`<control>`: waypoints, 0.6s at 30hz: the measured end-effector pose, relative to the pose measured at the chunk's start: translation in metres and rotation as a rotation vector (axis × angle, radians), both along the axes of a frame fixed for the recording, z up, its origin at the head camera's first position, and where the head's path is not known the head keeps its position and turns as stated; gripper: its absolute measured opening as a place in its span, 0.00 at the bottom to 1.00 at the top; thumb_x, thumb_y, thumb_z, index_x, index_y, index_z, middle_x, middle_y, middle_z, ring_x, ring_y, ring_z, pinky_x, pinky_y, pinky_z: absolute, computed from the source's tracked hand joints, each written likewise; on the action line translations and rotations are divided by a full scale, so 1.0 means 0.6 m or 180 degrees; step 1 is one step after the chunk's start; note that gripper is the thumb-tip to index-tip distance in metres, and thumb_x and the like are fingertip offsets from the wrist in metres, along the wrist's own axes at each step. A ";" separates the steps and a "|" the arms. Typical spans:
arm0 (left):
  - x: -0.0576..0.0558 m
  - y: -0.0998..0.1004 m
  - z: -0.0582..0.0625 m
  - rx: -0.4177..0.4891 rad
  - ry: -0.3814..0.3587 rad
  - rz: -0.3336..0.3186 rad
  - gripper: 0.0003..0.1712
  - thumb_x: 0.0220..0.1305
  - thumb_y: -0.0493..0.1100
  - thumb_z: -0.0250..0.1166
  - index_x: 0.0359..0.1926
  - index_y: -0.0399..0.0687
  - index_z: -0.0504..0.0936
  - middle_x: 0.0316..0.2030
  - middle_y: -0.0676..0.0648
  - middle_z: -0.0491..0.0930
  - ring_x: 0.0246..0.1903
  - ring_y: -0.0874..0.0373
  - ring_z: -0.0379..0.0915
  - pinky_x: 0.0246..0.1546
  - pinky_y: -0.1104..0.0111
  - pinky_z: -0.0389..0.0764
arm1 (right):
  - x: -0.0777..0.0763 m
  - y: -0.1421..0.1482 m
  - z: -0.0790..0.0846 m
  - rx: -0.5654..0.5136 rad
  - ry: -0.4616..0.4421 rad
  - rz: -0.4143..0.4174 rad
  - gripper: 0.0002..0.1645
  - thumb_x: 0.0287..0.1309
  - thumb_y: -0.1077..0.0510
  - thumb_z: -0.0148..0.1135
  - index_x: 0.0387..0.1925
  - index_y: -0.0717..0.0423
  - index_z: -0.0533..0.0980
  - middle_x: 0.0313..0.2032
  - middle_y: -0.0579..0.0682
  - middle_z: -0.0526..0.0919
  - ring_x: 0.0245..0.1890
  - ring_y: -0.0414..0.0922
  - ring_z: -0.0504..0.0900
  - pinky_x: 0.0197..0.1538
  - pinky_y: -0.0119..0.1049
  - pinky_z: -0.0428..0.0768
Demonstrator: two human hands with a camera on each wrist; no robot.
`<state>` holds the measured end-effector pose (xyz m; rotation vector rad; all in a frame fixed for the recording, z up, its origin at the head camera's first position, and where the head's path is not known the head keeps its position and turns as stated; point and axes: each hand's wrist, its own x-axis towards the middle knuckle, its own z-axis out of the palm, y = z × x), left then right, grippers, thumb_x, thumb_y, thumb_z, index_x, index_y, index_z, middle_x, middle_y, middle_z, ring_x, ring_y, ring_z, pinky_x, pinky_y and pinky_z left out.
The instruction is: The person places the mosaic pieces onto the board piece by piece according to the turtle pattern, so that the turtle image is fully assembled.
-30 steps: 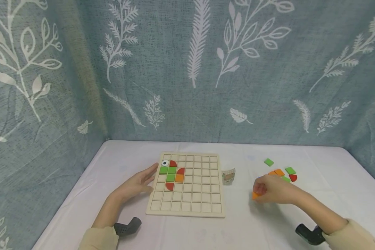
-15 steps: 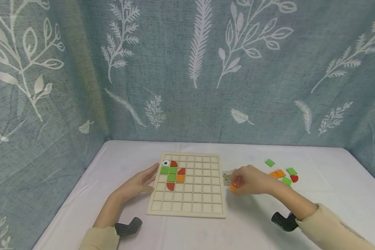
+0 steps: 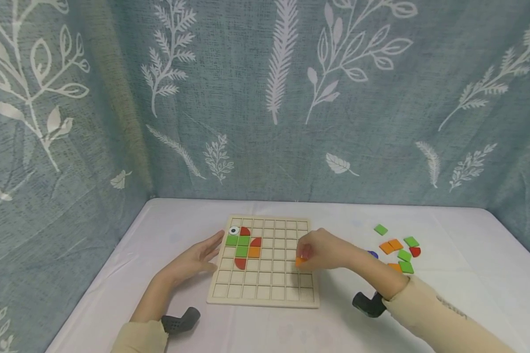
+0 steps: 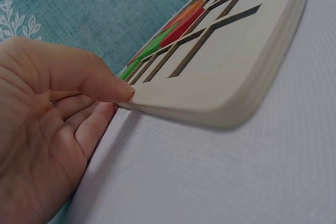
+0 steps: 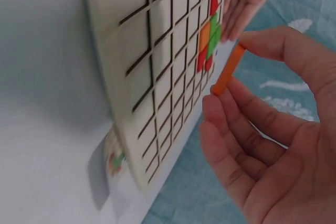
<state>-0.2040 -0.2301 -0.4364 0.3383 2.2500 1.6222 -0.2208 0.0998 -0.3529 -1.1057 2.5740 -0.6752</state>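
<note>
My right hand (image 3: 324, 250) pinches an orange square tile (image 5: 229, 69) by its edges between thumb and fingertips, over the right part of a pale wooden grid board (image 3: 269, 292). At the board's left edge rests my left hand (image 3: 194, 260); in the left wrist view its thumb tip (image 4: 126, 93) touches the rim, with the other fingers loosely bent along the side. Toward the board's upper left lie a white eye tile (image 3: 233, 230), several red rounded tiles (image 3: 240, 264), several green squares (image 3: 242, 251) and an orange square (image 3: 253, 252).
Loose green tiles (image 3: 411, 241), orange tiles (image 3: 386, 247) and a red tile (image 3: 415, 251) lie on the white tablecloth (image 3: 450, 230) at the right. A blue piece (image 3: 373, 254) shows partly behind the right forearm. Beside the board is a small printed card (image 5: 114, 156). A patterned curtain (image 3: 247, 98) stands behind.
My right hand has moved left from beside the loose tiles to above the board, carrying the orange tile. More loose tiles show where the arm was. My left hand has stayed put.
</note>
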 end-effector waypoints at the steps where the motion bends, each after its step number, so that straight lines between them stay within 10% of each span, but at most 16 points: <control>1: 0.000 0.000 0.000 -0.0009 0.0006 -0.0005 0.53 0.44 0.27 0.61 0.71 0.37 0.43 0.72 0.39 0.39 0.69 0.42 0.43 0.67 0.56 0.51 | 0.000 -0.008 -0.001 -0.0013 0.0001 0.0008 0.07 0.42 0.59 0.69 0.25 0.55 0.78 0.21 0.41 0.77 0.23 0.33 0.71 0.27 0.23 0.73; 18: 0.001 -0.001 0.000 -0.0024 0.0053 -0.0045 0.53 0.45 0.27 0.61 0.71 0.37 0.42 0.72 0.39 0.38 0.69 0.42 0.43 0.67 0.56 0.51 | -0.005 -0.102 -0.030 -0.0266 0.0063 -0.0124 0.11 0.45 0.57 0.69 0.32 0.56 0.80 0.26 0.44 0.80 0.28 0.38 0.74 0.31 0.28 0.75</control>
